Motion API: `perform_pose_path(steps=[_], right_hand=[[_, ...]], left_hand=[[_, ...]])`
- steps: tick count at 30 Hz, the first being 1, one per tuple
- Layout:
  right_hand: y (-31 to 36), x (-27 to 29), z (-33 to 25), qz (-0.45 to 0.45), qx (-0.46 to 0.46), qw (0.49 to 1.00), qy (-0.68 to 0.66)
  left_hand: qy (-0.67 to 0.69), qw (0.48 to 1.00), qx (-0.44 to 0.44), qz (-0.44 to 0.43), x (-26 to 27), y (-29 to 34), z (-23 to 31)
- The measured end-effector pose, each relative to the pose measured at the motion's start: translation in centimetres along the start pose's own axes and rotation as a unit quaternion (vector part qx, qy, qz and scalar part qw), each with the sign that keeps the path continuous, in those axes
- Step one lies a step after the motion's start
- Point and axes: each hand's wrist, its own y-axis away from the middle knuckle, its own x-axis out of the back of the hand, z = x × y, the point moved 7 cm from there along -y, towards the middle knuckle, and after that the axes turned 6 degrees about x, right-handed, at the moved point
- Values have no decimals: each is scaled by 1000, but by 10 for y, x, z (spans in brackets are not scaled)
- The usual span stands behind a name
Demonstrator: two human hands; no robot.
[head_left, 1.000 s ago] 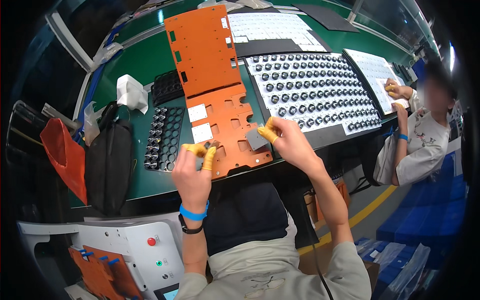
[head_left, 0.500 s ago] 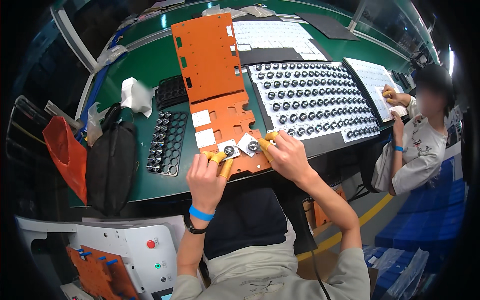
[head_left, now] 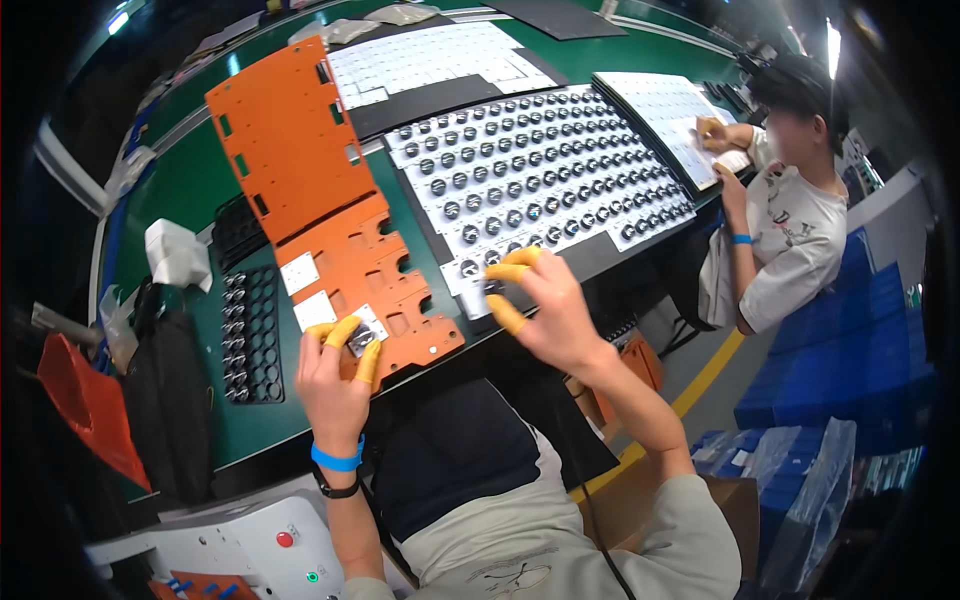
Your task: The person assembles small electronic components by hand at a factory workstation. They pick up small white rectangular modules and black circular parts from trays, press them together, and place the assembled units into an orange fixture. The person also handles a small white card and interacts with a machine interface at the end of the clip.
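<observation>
At left, we note a red bag (head_left: 85, 405) beside a black bag (head_left: 170, 410). We record white packaging (head_left: 178, 253) on the table (head_left: 250, 426). Below stands a white machine (head_left: 225, 545) with a red button (head_left: 285, 540). At right, we observe a yellow floor line (head_left: 693, 392) and blue stacks (head_left: 825, 350).

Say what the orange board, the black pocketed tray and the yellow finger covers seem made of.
Orange board: probably rigid plastic or painted metal, matte and evenly coloured, with cut slots. Black tray: likely moulded plastic, dark, with thin walls around its round pockets. Yellow finger covers: probably rubber or latex, dull and skin-tight.
</observation>
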Motion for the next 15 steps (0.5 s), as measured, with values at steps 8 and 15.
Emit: perform_pose_path(steps=[8,15], right_hand=[[51,88,104,25,-63,967,246],[65,88,142,-11,-83,955,285]], left_hand=[[12,1000,-15,18,-5,0,-1],[-17,999,-19,35,-3,4,1]])
